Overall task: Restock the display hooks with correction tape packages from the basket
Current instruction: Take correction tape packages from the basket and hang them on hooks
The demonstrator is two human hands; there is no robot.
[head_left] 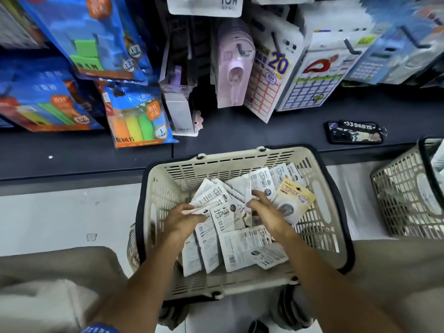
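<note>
A dark shelf [240, 131] runs beneath hanging stationery packs. In front of it, on the pale floor [60, 212], stands a beige basket [319, 188] with a dark rim, holding a loose heap of correction tape packages [230, 246]. Both hands reach into it: the left hand [182, 221] pinches a fan of white packages at its fingertips, and the right hand [266, 210] pinches one clear-edged package upright. A phone [354, 132] lies on the shelf.
</note>
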